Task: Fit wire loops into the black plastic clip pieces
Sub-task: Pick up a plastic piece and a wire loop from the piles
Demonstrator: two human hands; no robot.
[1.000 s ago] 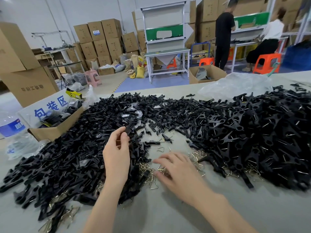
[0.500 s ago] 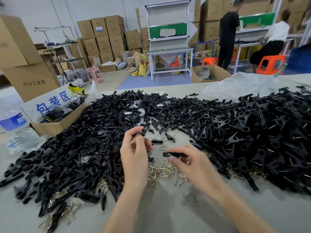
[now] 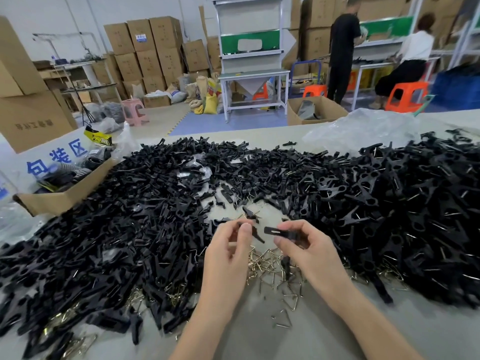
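Grey and mostly buried, the surface [image 3: 259, 336] is bare mainly on the near side of the two hands, where the forearms cross it. Elsewhere the hands are hemmed in. A deep heap of black clip pieces [image 3: 117, 242] spreads away to the left of the left hand [image 3: 228, 255]. A second heap [image 3: 402, 216], with wire glinting in it, rises to the right of the right hand [image 3: 309, 253]. The two heaps join in a band beyond the fingertips, leaving only a small clearing with loose pieces just past the hands. Beneath and between the hands lies a pile of brass-coloured wire loops [image 3: 267, 263], with a few strays on the bare patch nearer the person.

Both hands are raised off the surface, close together but apart. The left hand pinches a clip piece [image 3: 255, 235] between thumb and fingertips. The right hand pinches a second clip piece [image 3: 276, 232] between thumb and forefinger, its free end pointing toward the left hand. Whether either piece carries a loop cannot be told.

Far left of the left hand, an open cardboard box [image 3: 59, 198] sits at the heap's edge. Well beyond the right hand lies a crumpled clear plastic bag [image 3: 363, 128]. Past the surface's far edge the room holds stacked cartons [image 3: 145, 48], a white workbench [image 3: 252, 74], orange stools [image 3: 405, 96] and two people at another bench.
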